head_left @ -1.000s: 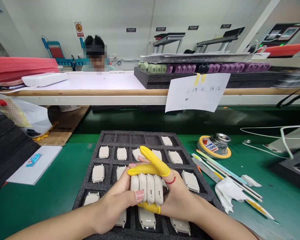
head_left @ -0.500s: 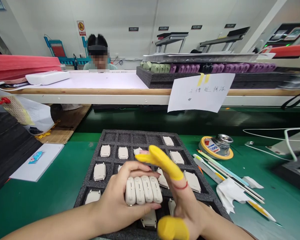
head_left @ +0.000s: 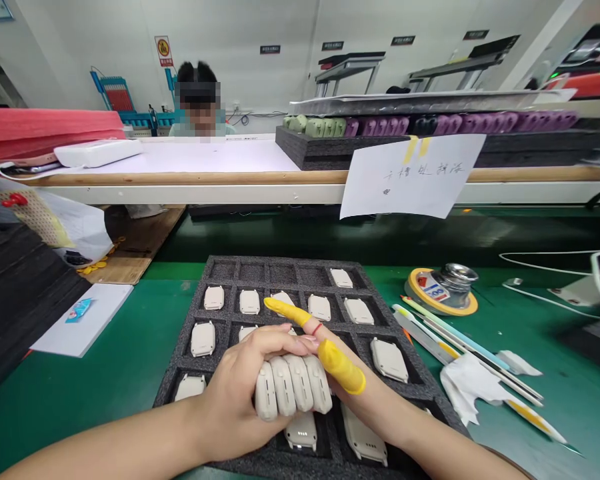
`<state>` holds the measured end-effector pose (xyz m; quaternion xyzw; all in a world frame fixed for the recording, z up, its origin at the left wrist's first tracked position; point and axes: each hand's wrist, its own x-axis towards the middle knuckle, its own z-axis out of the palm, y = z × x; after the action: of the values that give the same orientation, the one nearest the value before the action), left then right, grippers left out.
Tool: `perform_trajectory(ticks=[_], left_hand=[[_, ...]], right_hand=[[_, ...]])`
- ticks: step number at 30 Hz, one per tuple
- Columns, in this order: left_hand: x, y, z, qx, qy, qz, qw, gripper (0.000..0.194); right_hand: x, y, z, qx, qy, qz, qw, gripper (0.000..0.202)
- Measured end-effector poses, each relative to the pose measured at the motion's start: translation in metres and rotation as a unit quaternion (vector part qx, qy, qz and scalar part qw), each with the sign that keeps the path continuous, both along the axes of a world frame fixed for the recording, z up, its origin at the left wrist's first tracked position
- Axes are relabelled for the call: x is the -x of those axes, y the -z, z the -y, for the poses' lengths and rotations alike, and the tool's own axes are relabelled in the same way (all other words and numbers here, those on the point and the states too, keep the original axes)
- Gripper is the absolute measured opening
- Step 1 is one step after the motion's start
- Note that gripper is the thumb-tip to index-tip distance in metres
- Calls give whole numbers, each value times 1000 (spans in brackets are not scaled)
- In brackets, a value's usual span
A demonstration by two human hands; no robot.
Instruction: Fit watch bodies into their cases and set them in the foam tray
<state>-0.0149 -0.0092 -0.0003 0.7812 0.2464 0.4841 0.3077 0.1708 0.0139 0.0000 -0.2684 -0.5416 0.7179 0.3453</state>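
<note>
My left hand [head_left: 245, 380] is wrapped around a row of several pale beige watch cases [head_left: 294, 387], which stand side by side with their slotted edges facing me. Just beyond and to the right, my right hand [head_left: 325, 337] has yellow finger covers on its thumb and a finger. That finger stretches left over the tray and the thumb stands apart from it; the left hand and the held cases partly hide the rest. Under both hands lies a dark grey foam tray [head_left: 187, 323], with similar watch cases [head_left: 390, 358] in many of its compartments.
Right of the tray are a yellow-rimmed roll with a metal dispenser [head_left: 443, 290], slim tools [head_left: 460, 340] and a crumpled white tissue [head_left: 467, 383]. A shelf [head_left: 205, 179] spans the back, carrying foam trays [head_left: 320, 157] of coloured cases. Behind it sits a person [head_left: 199, 100].
My right hand has moved forward and lower, behind the left hand, its covered finger now pointing left. The held cases have tilted slightly in my left hand. The view has shifted a little.
</note>
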Motion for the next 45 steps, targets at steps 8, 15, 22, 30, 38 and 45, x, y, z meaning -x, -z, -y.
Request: perform_trajectory(ticks=[8,15,22,30,38,45], left_hand=[[-2,5,-2,16,24,5,1000,56],[0,5,1,-18,-33,-46,998,80],[-6,9,4,61,-71,-46,995,98],[-10,-9,8,432,54,130,891,128],[-14,-8,4,587,25,274,761,64],[-11,-11,-3,623,83,399,667,35]], right_hand=[[11,-14,5,-11,-8,-12,1000,92],[15,-12,12,-108,74,11,991,105],[13,-11,8,-300,147,44,942,65],[6,-10,4,-373,133,94,913,65],[5,-2,1,-534,104,258,798,87],[-2,-32,-4,-463,154,201,849,21]])
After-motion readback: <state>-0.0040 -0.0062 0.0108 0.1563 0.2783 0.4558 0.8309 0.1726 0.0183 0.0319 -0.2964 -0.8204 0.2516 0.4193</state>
